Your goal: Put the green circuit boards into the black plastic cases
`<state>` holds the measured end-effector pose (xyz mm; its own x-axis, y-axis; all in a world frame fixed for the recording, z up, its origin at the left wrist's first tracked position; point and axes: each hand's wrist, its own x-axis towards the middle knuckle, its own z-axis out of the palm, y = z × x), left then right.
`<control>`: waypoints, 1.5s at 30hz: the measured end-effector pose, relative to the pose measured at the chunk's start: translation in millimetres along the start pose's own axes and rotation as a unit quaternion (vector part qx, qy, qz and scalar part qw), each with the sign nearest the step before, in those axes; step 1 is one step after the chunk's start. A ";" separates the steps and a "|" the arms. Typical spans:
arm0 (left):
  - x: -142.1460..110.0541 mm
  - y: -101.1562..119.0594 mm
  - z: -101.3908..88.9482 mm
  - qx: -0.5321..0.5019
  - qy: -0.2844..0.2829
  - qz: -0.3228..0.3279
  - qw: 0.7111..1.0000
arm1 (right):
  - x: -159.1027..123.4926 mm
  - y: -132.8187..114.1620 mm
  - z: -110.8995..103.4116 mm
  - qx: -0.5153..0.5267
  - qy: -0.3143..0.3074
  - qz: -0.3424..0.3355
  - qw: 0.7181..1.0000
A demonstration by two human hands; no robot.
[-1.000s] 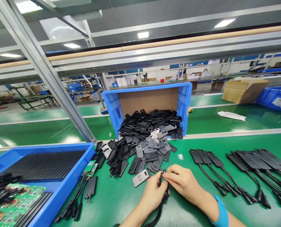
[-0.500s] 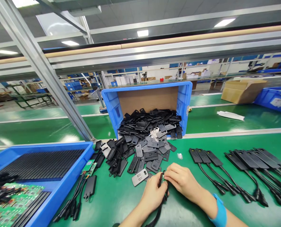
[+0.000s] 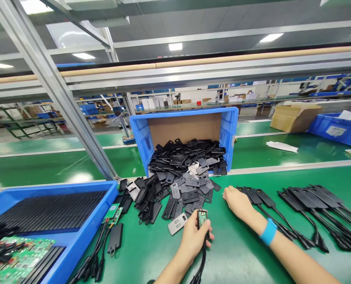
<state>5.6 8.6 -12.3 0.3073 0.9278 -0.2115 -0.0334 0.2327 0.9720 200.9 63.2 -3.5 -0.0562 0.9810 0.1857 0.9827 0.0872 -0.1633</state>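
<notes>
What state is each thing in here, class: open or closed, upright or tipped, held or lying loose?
Left hand: closed around the case
Case: open, circuit board showing
Right hand: extended, grip unclear
Wristband: worn
Blue crate: tipped on its side, open
Loose covers: jumbled, spilling out
Blue tray: upright, open, partly filled
Cabled units: lying flat
White glove: lying unworn
Cardboard box: upright, flaps unclear
</notes>
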 end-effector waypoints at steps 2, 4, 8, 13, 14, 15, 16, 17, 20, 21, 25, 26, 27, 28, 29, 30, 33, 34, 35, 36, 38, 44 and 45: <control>-1.7 2.0 1.3 -0.019 -0.006 0.013 1.000 | 11.5 0.6 -0.8 -0.011 -0.001 0.006 1.000; -3.4 3.3 2.6 -0.038 -0.014 0.018 0.999 | 25.0 -4.0 -1.6 -0.005 0.001 -0.001 1.000; -2.4 0.1 2.8 -0.076 -0.015 0.016 0.997 | 56.7 -20.8 1.8 0.049 -0.006 -0.052 0.997; 4.7 -10.2 1.3 -0.104 0.001 0.000 0.995 | 83.2 -41.9 9.9 0.113 -0.014 -0.130 0.985; 5.8 -11.6 1.3 -0.106 -0.002 -0.002 0.994 | 86.2 -45.5 10.8 0.120 -0.012 -0.138 0.983; 6.7 -12.4 1.5 -0.109 -0.005 -0.003 0.994 | 88.7 -48.8 11.6 0.127 -0.011 -0.143 0.982; 7.4 -12.6 1.7 -0.113 -0.007 -0.002 0.994 | 90.9 -51.7 12.3 0.131 -0.009 -0.142 0.981; 7.8 -12.3 1.8 -0.118 -0.007 0.001 0.993 | 92.7 -54.2 13.1 0.136 -0.007 -0.137 0.981; 8.0 -8.7 1.0 -0.141 0.007 0.007 0.990 | 94.9 -58.6 15.7 0.145 -0.001 -0.116 0.983; 7.8 -7.1 0.4 -0.150 0.010 0.007 0.989 | 94.4 -59.1 16.6 0.148 0.002 -0.110 0.983; 7.6 -3.3 -2.4 -0.170 0.008 -0.004 0.985 | 89.6 -58.2 20.0 0.169 0.017 -0.090 0.981; 7.8 -3.2 -2.8 -0.171 0.006 -0.005 0.985 | 88.8 -57.9 20.9 0.177 0.020 -0.086 0.980; 8.0 -3.3 -3.1 -0.173 0.004 -0.005 0.985 | 88.3 -57.8 21.9 0.185 0.022 -0.083 0.979; 8.1 -3.4 -3.4 -0.174 0.002 -0.002 0.985 | 88.2 -57.9 22.7 0.195 0.023 -0.081 0.977; 8.1 -3.3 -3.6 -0.175 0.000 0.001 0.985 | 88.3 -58.3 23.2 0.207 0.025 -0.079 0.975; 8.0 -3.0 -3.8 -0.175 -0.001 0.005 0.985 | 88.6 -59.0 23.3 0.221 0.028 -0.078 0.972; 7.0 -0.8 -4.7 -0.173 -0.001 0.013 0.985 | 88.3 -61.5 20.0 0.275 0.047 -0.074 0.957; 6.6 0.2 -5.0 -0.172 -0.001 0.013 0.985 | 87.4 -62.1 17.6 0.298 0.054 -0.073 0.950; 6.2 1.2 -5.3 -0.172 -0.001 0.013 0.985 | 85.6 -62.4 14.5 0.323 0.060 -0.070 0.942; 5.9 2.1 -5.7 -0.174 0.000 0.012 0.985 | 82.8 -62.2 11.1 0.351 0.066 -0.065 0.932; 5.5 3.8 -6.7 -0.180 0.002 0.011 0.984 | 73.0 -60.3 3.9 0.414 0.082 -0.049 0.905; 5.0 9.2 -11.3 -0.140 -0.020 0.024 0.990 | 7.5 -45.0 -6.5 0.604 0.057 0.017 0.794; 4.7 9.9 -11.2 -0.112 -0.029 0.037 0.993 | -4.7 -42.1 -6.3 0.628 0.044 0.023 0.776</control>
<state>-3.9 18.5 -4.8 0.3506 0.9279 -0.1268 -0.2674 0.2290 0.9360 160.9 53.8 8.6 0.0402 0.9774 0.2077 0.0322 0.2065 -0.9779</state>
